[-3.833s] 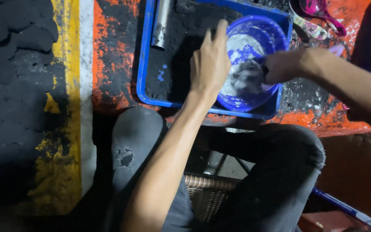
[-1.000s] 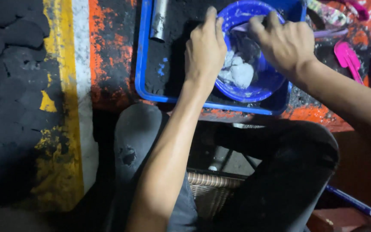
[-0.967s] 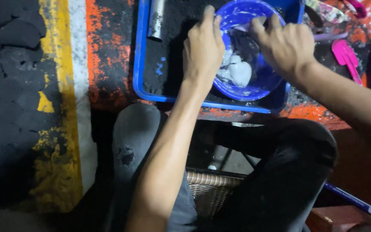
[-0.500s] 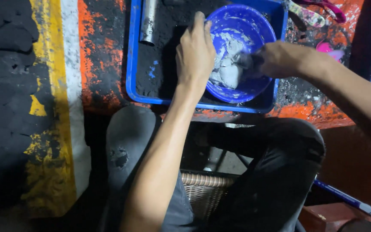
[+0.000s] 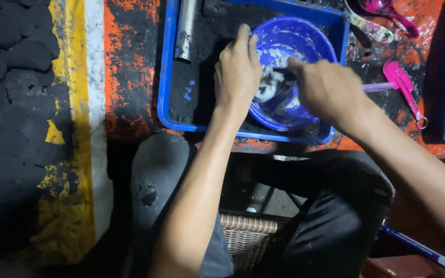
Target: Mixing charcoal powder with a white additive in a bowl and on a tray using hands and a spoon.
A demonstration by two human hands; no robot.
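Two hands are engaged at one blue bowl, which sits in the right half of a blue tray on dark powder. The left hand is closed on the bowl's left rim, fingers hooked over the edge. The right hand is closed on a thin stick; its long axis runs left to right, its tip hidden down among the grey paste. The paste lies between the hands, nearer the left. A metal tube lies lengthwise at the tray's left, well apart. A pink scoop rests just right of the tray, beside the stick's free end.
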